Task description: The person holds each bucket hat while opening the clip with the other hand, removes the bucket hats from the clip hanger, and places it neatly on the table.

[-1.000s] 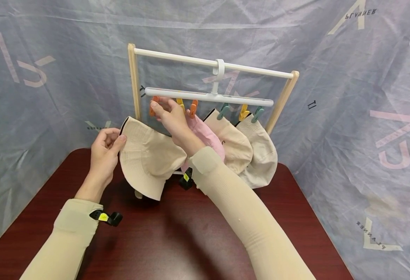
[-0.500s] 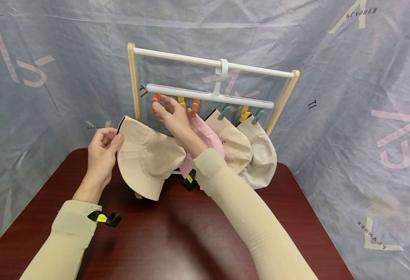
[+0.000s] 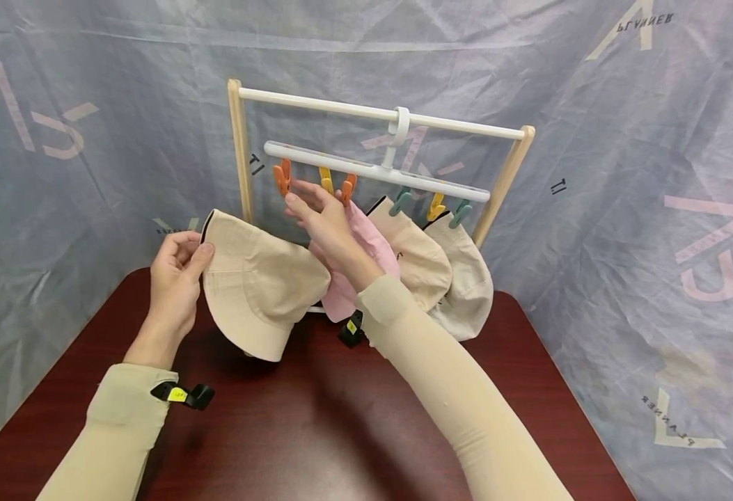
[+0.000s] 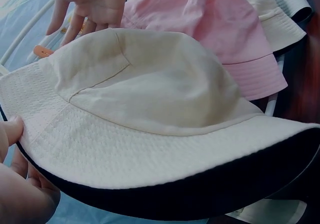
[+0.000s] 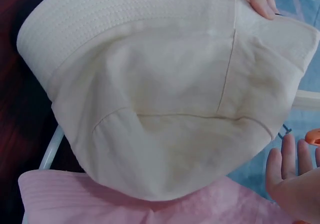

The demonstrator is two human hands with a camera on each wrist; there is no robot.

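Note:
In the head view my left hand [image 3: 175,282] pinches the brim edge of a cream bucket hat [image 3: 259,278], thumb on the outer side. The dark lining shows under the brim in the left wrist view. An orange clothespin [image 3: 281,178] hangs from the left end of a white clip hanger [image 3: 335,161], apart from the hat. Just right of and below that clothespin is my right hand [image 3: 335,226], its fingers extended and holding nothing; in the right wrist view a gap shows between the fingers [image 5: 288,156] and the clothespin [image 5: 313,136].
A pink hat [image 3: 372,240], a cream hat [image 3: 416,264] and an off-white hat [image 3: 469,285] hang farther right, from orange, green and yellow clothespins. The hanger hooks onto a wooden-post rack [image 3: 239,146] on a dark red table [image 3: 266,431]. Grey printed cloth [image 3: 592,174] surrounds it.
My right hand has let go of the left orange clothespin and moved right and down. The hanger's left end has risen a little. My left hand has drawn the hat slightly left.

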